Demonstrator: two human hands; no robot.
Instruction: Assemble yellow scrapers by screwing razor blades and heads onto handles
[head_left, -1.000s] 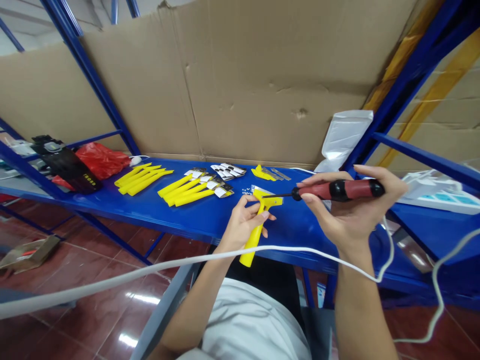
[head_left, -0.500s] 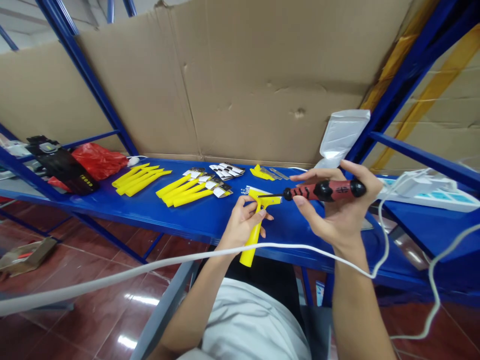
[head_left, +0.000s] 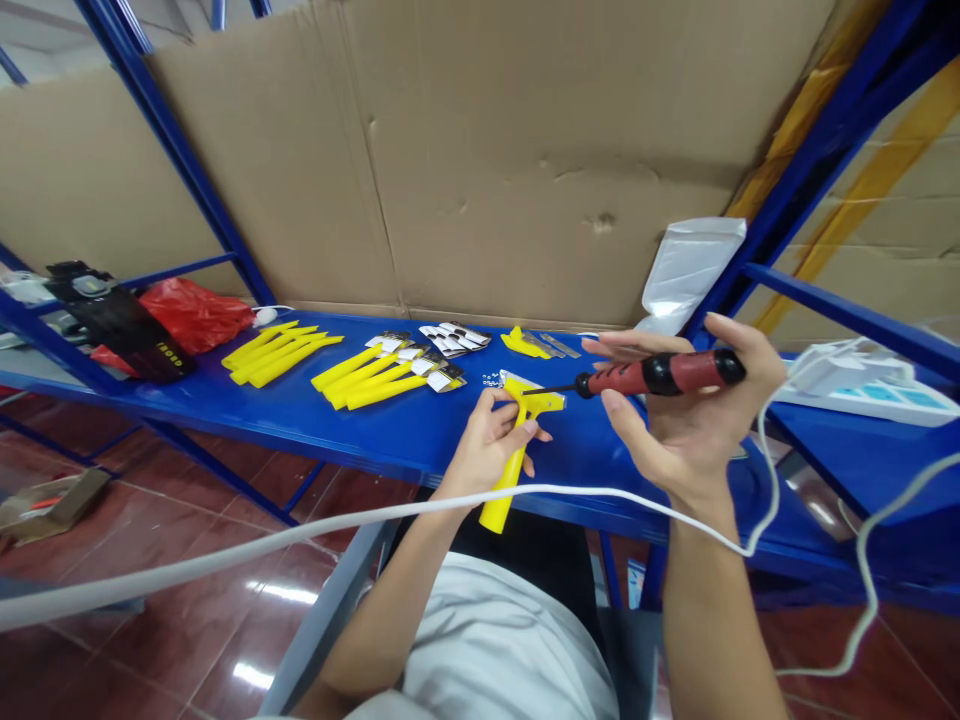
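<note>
My left hand (head_left: 495, 440) is closed around the neck of a yellow scraper (head_left: 504, 490), whose wide head points away from me and whose handle hangs over the shelf's front edge. In my right hand (head_left: 690, 420) lies a red and black screwdriver (head_left: 645, 376), held level between thumb and fingers with its butt against the palm side. The dark shaft runs left, and its tip meets the scraper's head near the left end. Whether the tip sits in a screw is too small to see. Small shiny bits (head_left: 492, 380) lie just beyond the head.
On the blue shelf (head_left: 285, 430) lie several yellow handles (head_left: 281, 355), packaged yellow scrapers (head_left: 382, 380), black-and-white cards (head_left: 454, 339) and small yellow parts (head_left: 525, 343). A white cable (head_left: 315, 530) crosses in front of my forearms. A power strip (head_left: 870, 395) stands at right, a black box (head_left: 120, 325) at left.
My right hand and the screwdriver have shifted slightly right, showing more of the shaft. The screwdriver's handle has turned a little. My left hand keeps the scraper almost still.
</note>
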